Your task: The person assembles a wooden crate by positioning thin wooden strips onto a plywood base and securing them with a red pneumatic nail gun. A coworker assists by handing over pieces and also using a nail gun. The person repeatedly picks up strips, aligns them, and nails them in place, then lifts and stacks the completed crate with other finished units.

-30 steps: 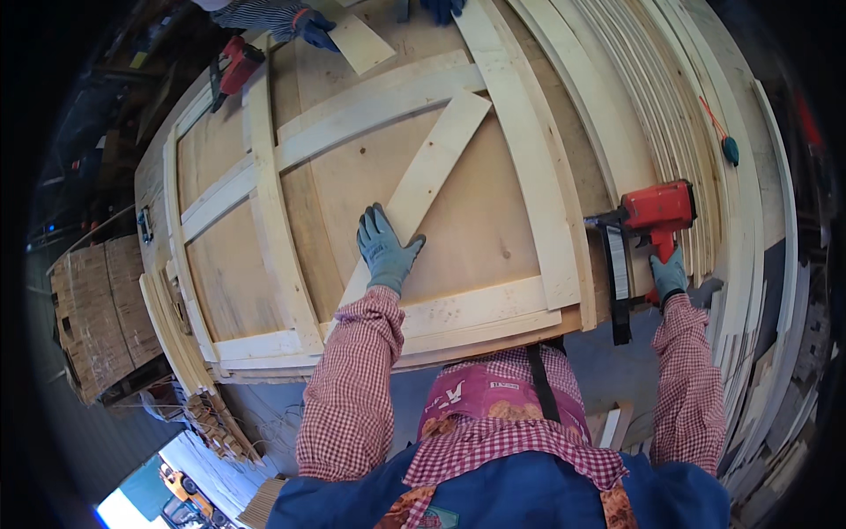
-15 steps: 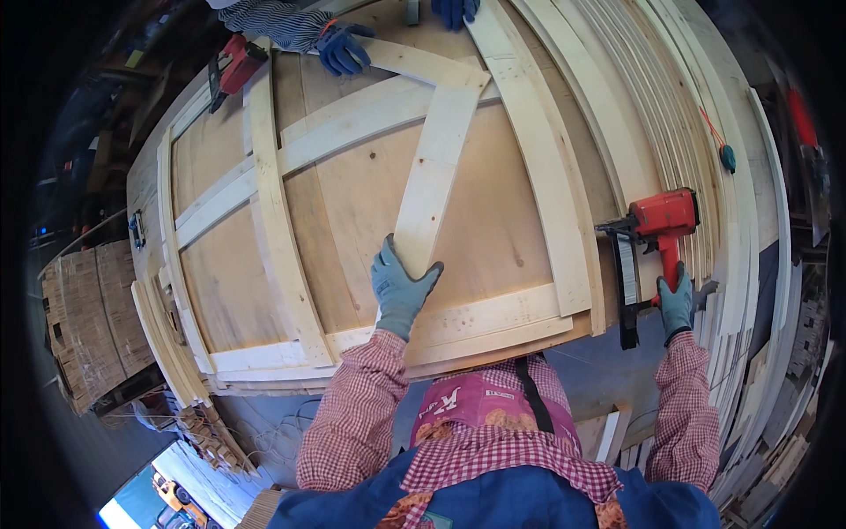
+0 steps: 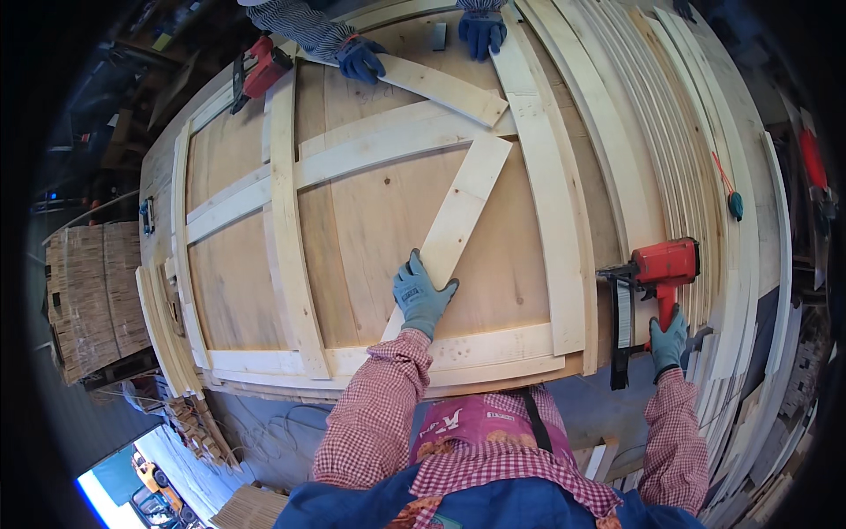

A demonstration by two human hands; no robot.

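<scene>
My gloved left hand (image 3: 423, 295) is closed around the lower part of a pale wooden slat (image 3: 467, 198), which slants across a framed plywood panel (image 3: 476, 300). The slat's far end lies on the panel's middle crosspiece (image 3: 379, 145), just below the end of a second slat (image 3: 445, 88). On the right, my gloved right hand (image 3: 668, 344) grips the handle of a red nail gun (image 3: 665, 262), held beyond the panel's right edge with its nose toward the left. A co-worker's gloved hand (image 3: 361, 59) is on the second slat, and their other hand (image 3: 483, 33) rests at the far upright batten.
Another red nail gun (image 3: 264, 68) lies at the panel's far left. Long strips (image 3: 648, 132) are laid side by side on the right, near a teal tool with a red cord (image 3: 735, 204). Stacked bundled wood (image 3: 101, 286) stands at the left. A small metal piece (image 3: 439, 37) lies far off.
The view has shifted, so the scene sits lower. My slat has come toward me, its far end now apart from the co-worker's slat. My left hand grips it farther along. The nail gun stays in my right hand.
</scene>
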